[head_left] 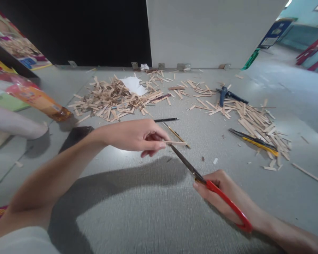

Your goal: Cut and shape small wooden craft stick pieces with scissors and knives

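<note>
My left hand (137, 135) pinches a thin, flat wooden stick (178, 143) between thumb and fingers; its free end points right. Wrapped in my right hand (222, 197) is a pair of scissors with red handles (229, 204). The dark blades (185, 161) reach up and left, their tips at the stick beside my left fingertips. Whether the blades touch the wood I cannot tell. Just beyond the stick lie a black pen-like tool (166, 120) and a slim yellowish, pointed tool (177, 135) on the grey floor.
A large heap of wooden pieces (108, 98) with white paper (134, 85) lies ahead left. On the right are more sticks (254, 120), a dark blue clamp-like tool (229, 95) and a yellow-and-black utility knife (254, 141). An orange-labelled bottle (37, 97) stands left; a white panel (212, 33) rises behind.
</note>
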